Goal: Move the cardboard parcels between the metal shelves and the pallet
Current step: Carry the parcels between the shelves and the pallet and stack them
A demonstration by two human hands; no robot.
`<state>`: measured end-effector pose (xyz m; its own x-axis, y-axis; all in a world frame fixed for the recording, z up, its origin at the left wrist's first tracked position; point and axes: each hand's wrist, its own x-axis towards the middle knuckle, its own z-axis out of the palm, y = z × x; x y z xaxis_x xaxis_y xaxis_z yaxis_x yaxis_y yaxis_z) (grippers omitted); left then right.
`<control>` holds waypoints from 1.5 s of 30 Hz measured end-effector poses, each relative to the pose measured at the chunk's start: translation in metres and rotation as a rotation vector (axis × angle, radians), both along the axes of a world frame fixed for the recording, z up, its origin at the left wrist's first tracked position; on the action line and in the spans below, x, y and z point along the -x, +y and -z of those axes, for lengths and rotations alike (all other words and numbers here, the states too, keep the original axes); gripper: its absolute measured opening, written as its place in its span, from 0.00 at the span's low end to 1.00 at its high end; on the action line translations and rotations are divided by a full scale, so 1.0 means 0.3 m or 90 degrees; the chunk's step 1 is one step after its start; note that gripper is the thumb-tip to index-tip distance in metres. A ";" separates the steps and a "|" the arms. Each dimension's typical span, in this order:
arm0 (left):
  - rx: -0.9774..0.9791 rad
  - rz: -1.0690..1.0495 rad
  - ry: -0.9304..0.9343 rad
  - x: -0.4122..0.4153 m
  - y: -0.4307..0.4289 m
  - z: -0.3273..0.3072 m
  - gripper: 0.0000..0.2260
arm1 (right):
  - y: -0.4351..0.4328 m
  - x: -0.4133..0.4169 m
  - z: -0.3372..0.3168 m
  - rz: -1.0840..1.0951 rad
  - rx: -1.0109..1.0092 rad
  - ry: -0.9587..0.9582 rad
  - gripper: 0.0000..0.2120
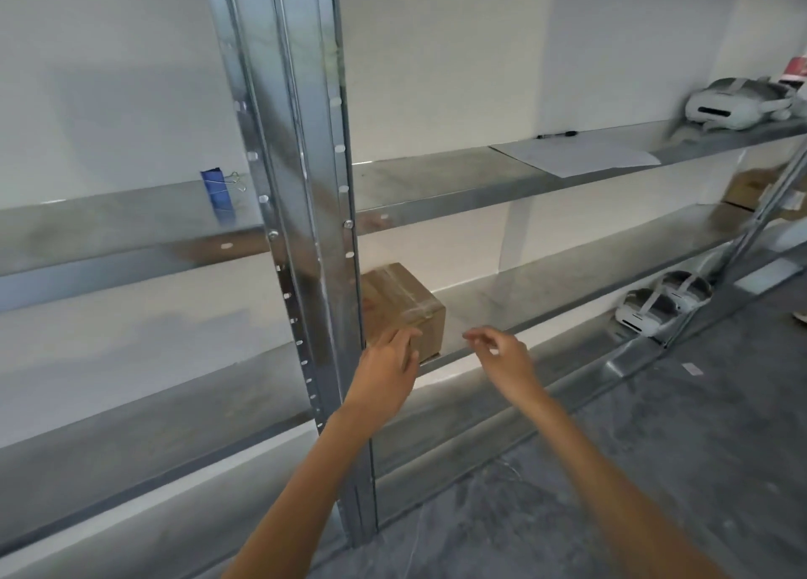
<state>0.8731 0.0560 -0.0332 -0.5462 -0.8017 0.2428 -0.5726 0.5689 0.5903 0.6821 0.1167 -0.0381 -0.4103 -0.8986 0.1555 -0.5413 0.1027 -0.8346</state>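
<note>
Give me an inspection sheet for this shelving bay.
Surface: metal shelves, shiny steel.
Job's things: cardboard parcel on the middle shelf beside the upright; pallet not in view.
Clutter: binder clip, paper sheet, pen and headset on the upper shelf; two headsets lower down.
Hands: left hand at the parcel's front, fingers straight; right hand open, apart from it.
Cables: nothing seen.
Surroundings: white wall, grey floor.
</note>
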 end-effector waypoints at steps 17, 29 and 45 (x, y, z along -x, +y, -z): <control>-0.059 -0.246 0.007 0.295 -0.439 0.135 0.15 | -0.706 0.075 0.130 -0.272 -0.201 0.268 0.18; -0.029 -0.421 -0.102 0.359 -0.555 0.231 0.19 | -0.807 0.156 0.192 -0.273 -0.271 0.348 0.46; -0.024 -0.438 0.032 0.396 -0.524 0.175 0.15 | -0.852 0.429 0.110 -0.281 -0.075 -0.265 0.20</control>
<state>0.7542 -0.1013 -0.0858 0.1005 -0.9704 0.2195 -0.7671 0.0649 0.6383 0.5535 -0.1391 -0.0710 -0.0012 -0.9988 -0.0492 -0.1851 0.0486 -0.9815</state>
